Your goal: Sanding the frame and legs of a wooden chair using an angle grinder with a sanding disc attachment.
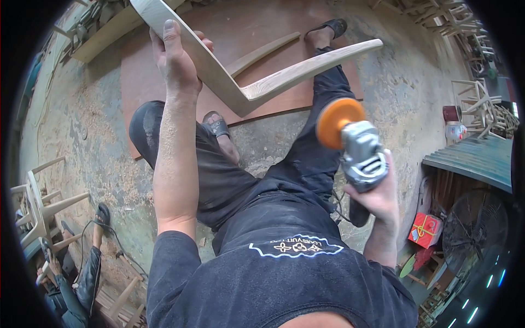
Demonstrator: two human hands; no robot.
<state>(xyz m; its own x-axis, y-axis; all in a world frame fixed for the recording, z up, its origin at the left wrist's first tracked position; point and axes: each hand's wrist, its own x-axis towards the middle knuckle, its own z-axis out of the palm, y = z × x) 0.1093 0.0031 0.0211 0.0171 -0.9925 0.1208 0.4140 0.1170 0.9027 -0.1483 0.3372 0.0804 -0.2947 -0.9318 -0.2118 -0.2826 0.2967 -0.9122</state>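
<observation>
My left hand [179,63] is wrapped round one arm of a pale angled wooden chair part [306,68], its thumb lying along the face. The part's bend points toward me, and its other arm reaches out to the right. In my right hand [381,194] is a grey angle grinder [362,150], gripped by its body. It carries an orange round disc [334,123] and is somewhat blurred. The disc is apart from the wood, just below the right arm of the part. Fine dust covers my left forearm.
A reddish-brown board [145,76] lies on the dusty floor, with a curved wooden strip [265,53] on it. Chair frames [46,202] stand at left, where another person [82,279] works. At right are a green corrugated sheet [470,158], a large fan [474,232] and a red box [425,229].
</observation>
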